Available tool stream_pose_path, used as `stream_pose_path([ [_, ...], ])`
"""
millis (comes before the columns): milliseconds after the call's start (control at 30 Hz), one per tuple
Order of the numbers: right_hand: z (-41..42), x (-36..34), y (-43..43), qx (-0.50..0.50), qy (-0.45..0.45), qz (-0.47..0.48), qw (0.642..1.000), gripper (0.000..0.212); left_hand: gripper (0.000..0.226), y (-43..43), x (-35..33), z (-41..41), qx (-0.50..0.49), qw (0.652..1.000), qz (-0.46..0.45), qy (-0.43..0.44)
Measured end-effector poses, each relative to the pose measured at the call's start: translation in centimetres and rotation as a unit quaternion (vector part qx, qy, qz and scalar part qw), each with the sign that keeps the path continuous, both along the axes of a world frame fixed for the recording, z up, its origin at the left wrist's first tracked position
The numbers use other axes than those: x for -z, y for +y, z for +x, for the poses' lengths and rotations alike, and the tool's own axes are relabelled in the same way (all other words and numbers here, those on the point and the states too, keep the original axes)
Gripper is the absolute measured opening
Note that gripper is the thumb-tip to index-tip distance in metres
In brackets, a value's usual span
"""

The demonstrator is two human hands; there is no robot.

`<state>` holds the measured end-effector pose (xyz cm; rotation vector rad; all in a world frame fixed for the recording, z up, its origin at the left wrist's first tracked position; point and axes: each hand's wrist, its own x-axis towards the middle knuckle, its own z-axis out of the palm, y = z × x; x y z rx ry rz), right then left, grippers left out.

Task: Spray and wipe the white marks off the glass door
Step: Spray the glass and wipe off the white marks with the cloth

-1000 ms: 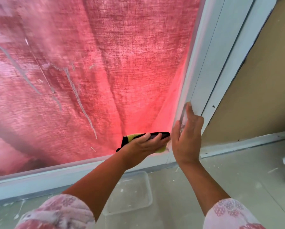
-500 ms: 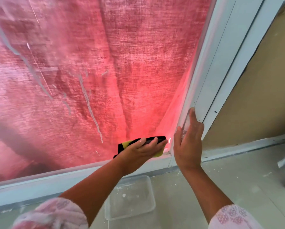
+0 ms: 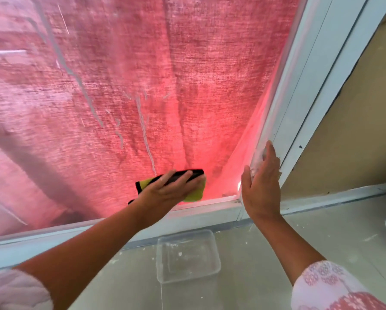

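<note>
The glass door (image 3: 187,74) has a red woven curtain behind it. Thin white marks (image 3: 146,135) run down the pane, and several more streak its left part. My left hand (image 3: 167,191) presses a yellow and black cloth (image 3: 194,193) flat against the glass, low down and just right of the long streak. My right hand (image 3: 261,186) is at the pane's lower right corner against the white door frame (image 3: 299,108). It holds a small clear object (image 3: 258,158), mostly hidden by the fingers.
A clear plastic tray (image 3: 216,260) lies on the pale, speckled floor just below the door's bottom rail (image 3: 75,238). A beige wall (image 3: 355,130) stands to the right of the frame. A white skirting (image 3: 344,195) runs along its foot.
My left hand has slid the cloth leftward, away from the corner and my right hand. My right hand has stayed at the frame.
</note>
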<state>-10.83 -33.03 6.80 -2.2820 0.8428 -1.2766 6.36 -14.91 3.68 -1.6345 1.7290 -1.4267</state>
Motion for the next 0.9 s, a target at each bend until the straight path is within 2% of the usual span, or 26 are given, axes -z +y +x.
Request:
stream_pose_path([
  [167, 0.8, 0.3, 1.3, -0.047, 0.010, -0.043, 0.998, 0.061, 0.056, -0.2, 0.3, 0.0, 0.001, 1.000, -0.024, 0.011],
  [333, 1.0, 0.6, 1.7, -0.065, 0.041, -0.053, 0.996, 0.054, 0.068, 0.2, 3.9, -0.5, -0.005, 0.998, 0.069, -0.010],
  [433, 1.1, 0.8, 1.9, -0.074, 0.054, -0.063, 0.994, 0.048, 0.066, 0.8, 4.4, -0.1, -0.006, 0.997, 0.074, -0.011],
  [600, 1.4, 0.4, 2.5, -0.093, 0.062, -0.071, 0.991, 0.040, 0.057, 2.8, 1.4, 1.3, 0.010, 1.000, 0.009, 0.000],
  [733, 1.8, -0.4, 3.1, -0.102, 0.055, -0.075, 0.990, 0.043, 0.052, 3.6, -1.8, 2.0, 0.011, 0.997, -0.065, 0.037],
  [900, 2.4, -1.1, 4.1, -0.115, 0.052, -0.083, 0.989, 0.042, 0.055, 3.3, 0.0, 2.2, -0.006, 0.994, -0.100, 0.042],
])
